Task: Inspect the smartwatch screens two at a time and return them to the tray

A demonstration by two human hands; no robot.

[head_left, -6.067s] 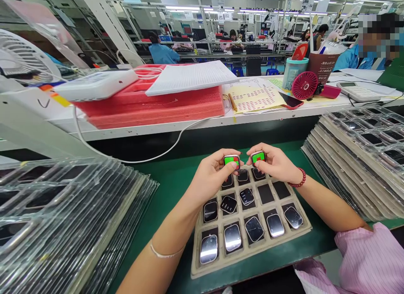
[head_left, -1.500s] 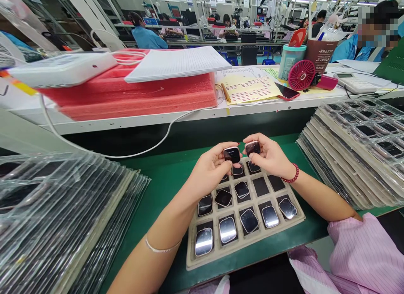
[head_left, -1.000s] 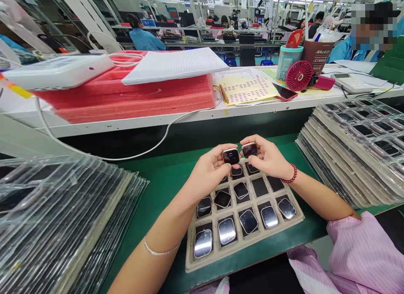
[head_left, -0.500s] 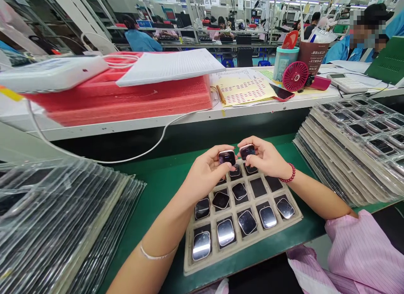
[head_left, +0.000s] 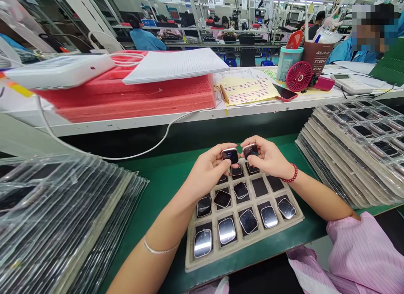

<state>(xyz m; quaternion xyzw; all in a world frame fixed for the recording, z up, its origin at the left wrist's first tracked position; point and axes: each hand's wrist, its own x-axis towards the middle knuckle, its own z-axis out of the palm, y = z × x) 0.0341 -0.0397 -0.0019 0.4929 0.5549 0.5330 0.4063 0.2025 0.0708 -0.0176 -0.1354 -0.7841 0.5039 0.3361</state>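
Note:
My left hand (head_left: 208, 172) grips a smartwatch (head_left: 230, 155), thumb along its lower edge, its dark screen facing me with faint text lit. Close beside it, my right hand (head_left: 268, 160) pinches a second smartwatch (head_left: 250, 150), also screen toward me. Both are strapless and held just above the far side of a beige compartment tray (head_left: 243, 249). Several watches lie face up in the tray's pockets, such as a watch with a bright reflection (head_left: 227, 230) in the front row. Two pockets at the right of the middle row hold no watch. My hands cover part of the back row.
Stacked clear trays (head_left: 63, 226) stand at left; another stack of filled trays (head_left: 347, 159) stands at right. Beyond, a white shelf carries red foam (head_left: 142, 98), papers, a phone (head_left: 285, 93), a pink fan (head_left: 299, 76) and a calculator (head_left: 350, 84). A white cable (head_left: 142, 154) hangs down. People sit farther back.
The view has shifted slightly, so everything sits a little to the right. My left thumb has moved a little on its watch, which appears tilted somewhat differently. Both watches are still held.

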